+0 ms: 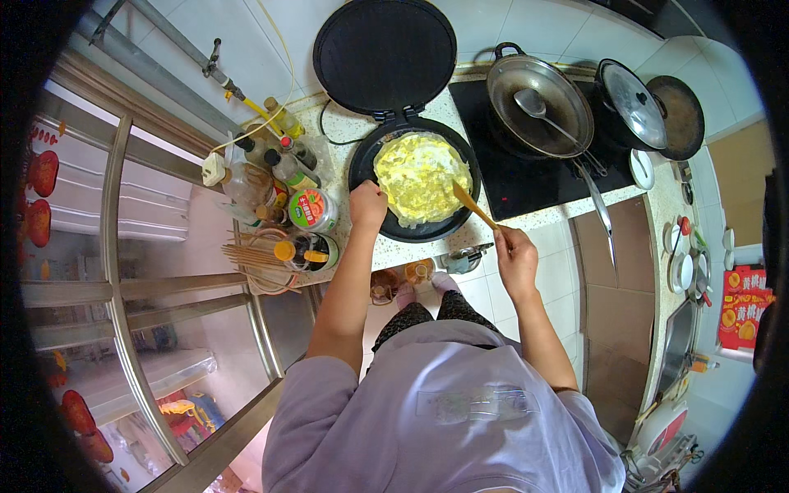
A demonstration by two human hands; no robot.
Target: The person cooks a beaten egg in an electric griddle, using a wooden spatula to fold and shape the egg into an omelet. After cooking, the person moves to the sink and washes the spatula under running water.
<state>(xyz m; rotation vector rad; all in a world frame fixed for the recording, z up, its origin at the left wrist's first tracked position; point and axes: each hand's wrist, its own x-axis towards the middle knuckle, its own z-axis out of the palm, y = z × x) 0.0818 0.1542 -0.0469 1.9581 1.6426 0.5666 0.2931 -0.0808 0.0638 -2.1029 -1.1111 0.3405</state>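
Note:
A round yellow and white egg pancake (422, 179) lies in the black lower pan of an electric griddle (431, 233). The griddle's round lid (385, 55) is raised behind it. My right hand (516, 252) grips a wooden spatula (474, 204), whose blade meets the pancake's right part. At the griddle's left rim, my left hand (368, 206) has its fingers curled in close by the pancake's edge. Whether it pinches the pancake, holds the rim or is just closed is hidden.
Several sauce bottles (293, 169), a lidded plastic jar (312, 209) and a bundle of wooden chopsticks (253, 252) crowd the left counter. To the right, a wok (539, 105) with a metal turner (545, 114) inside and a lidded pot (632, 105) stand on a black cooktop (524, 191).

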